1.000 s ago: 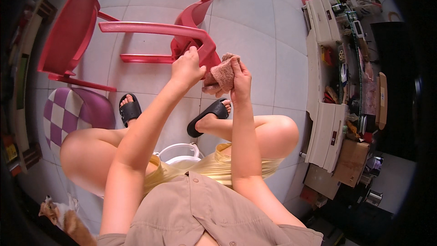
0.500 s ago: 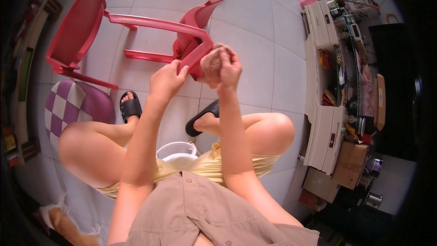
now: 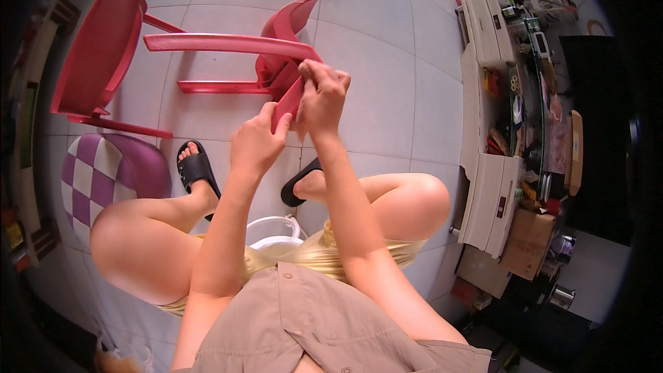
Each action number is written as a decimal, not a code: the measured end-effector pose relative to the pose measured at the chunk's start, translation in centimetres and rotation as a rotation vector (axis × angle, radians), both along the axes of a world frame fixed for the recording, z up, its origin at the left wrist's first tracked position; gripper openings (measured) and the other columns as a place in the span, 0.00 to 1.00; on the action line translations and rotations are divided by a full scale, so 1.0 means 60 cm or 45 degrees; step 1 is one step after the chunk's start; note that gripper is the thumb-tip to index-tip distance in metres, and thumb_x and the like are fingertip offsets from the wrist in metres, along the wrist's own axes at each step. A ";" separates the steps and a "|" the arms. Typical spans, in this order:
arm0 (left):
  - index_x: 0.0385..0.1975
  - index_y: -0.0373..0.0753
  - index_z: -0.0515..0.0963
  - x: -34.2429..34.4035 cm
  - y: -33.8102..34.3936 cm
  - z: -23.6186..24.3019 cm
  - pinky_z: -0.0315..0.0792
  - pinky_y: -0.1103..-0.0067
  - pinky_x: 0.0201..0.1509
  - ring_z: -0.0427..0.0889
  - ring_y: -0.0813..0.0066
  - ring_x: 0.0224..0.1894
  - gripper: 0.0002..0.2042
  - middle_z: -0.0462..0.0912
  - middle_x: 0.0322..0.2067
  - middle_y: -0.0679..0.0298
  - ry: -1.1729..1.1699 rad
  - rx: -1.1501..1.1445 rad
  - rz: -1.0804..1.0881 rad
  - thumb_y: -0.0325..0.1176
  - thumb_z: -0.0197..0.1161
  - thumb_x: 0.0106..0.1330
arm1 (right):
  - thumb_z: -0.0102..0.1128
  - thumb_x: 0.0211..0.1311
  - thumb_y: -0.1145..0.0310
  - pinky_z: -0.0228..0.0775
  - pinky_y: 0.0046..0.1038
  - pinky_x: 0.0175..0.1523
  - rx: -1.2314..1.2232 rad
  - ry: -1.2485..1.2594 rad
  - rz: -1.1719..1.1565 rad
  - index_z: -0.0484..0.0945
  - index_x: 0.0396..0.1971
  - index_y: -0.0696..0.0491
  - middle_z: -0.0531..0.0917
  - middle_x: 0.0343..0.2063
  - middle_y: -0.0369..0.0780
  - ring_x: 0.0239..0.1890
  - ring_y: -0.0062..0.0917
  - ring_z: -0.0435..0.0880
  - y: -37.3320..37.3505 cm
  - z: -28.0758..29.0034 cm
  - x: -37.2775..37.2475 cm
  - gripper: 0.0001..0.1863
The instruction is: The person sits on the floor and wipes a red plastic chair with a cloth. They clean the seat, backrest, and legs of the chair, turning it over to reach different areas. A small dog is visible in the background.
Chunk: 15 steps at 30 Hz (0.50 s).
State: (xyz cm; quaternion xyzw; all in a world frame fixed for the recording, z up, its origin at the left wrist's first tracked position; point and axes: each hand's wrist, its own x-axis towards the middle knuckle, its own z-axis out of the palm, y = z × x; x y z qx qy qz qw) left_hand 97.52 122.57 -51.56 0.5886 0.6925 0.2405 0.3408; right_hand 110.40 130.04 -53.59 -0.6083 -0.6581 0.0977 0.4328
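Observation:
A red plastic chair [image 3: 228, 43] lies tipped over on the floor in front of me, its legs pointing left. My left hand [image 3: 257, 141] grips its near edge, thumb on one face and fingers over the other. Against the same part, just to the right, my right hand [image 3: 324, 100] presses with bent fingers. Beneath that hand is a brownish-pink cloth [image 3: 301, 130], mostly hidden by the palm and fingers.
Another red plastic chair part [image 3: 103, 38] stands at the far left. Below it is a purple and white checkered stool seat [image 3: 97, 176]. A white bucket [image 3: 275, 240] sits between my legs. Cream drawers [image 3: 489, 200] and cluttered shelves line the right side.
My right hand, with the cloth, has moved left and turned over onto the chair's edge, covering most of the cloth. My left hand and the chair have shifted slightly.

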 end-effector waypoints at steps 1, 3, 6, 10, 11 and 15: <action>0.54 0.43 0.77 0.002 -0.002 -0.002 0.77 0.57 0.43 0.86 0.44 0.41 0.21 0.87 0.36 0.46 -0.012 0.025 0.007 0.50 0.60 0.70 | 0.64 0.65 0.74 0.69 0.30 0.55 -0.033 0.008 -0.013 0.88 0.41 0.51 0.89 0.40 0.34 0.46 0.33 0.73 0.018 0.003 0.001 0.08; 0.55 0.41 0.76 0.013 0.011 -0.006 0.78 0.58 0.44 0.86 0.44 0.41 0.22 0.87 0.36 0.45 -0.070 0.046 0.024 0.49 0.62 0.68 | 0.64 0.65 0.73 0.70 0.31 0.56 -0.035 0.005 -0.031 0.88 0.41 0.50 0.89 0.40 0.35 0.46 0.33 0.73 0.045 0.002 0.001 0.08; 0.55 0.40 0.76 0.020 0.017 -0.010 0.78 0.58 0.45 0.86 0.44 0.42 0.22 0.87 0.36 0.44 -0.087 0.070 0.034 0.48 0.62 0.68 | 0.63 0.68 0.69 0.71 0.32 0.57 -0.062 -0.045 -0.086 0.88 0.43 0.50 0.89 0.40 0.36 0.47 0.34 0.73 0.079 -0.009 0.011 0.09; 0.57 0.41 0.75 0.018 0.010 -0.010 0.77 0.57 0.47 0.85 0.43 0.43 0.23 0.87 0.38 0.44 -0.056 0.014 0.020 0.47 0.62 0.67 | 0.60 0.71 0.65 0.70 0.32 0.57 -0.094 -0.197 -0.058 0.88 0.44 0.49 0.88 0.42 0.37 0.47 0.35 0.74 0.061 -0.002 0.019 0.11; 0.58 0.42 0.75 0.018 0.009 -0.012 0.77 0.57 0.48 0.85 0.43 0.44 0.23 0.86 0.39 0.44 -0.046 -0.011 0.014 0.47 0.62 0.67 | 0.60 0.71 0.65 0.69 0.33 0.57 -0.044 -0.248 0.014 0.87 0.45 0.49 0.88 0.43 0.37 0.47 0.35 0.74 0.045 -0.005 0.023 0.10; 0.58 0.44 0.74 0.016 0.010 -0.023 0.77 0.57 0.50 0.85 0.44 0.45 0.23 0.87 0.39 0.45 -0.117 -0.037 0.040 0.47 0.61 0.67 | 0.64 0.66 0.70 0.67 0.33 0.59 -0.017 -0.193 0.275 0.87 0.48 0.49 0.87 0.47 0.38 0.50 0.35 0.76 -0.032 0.004 0.023 0.12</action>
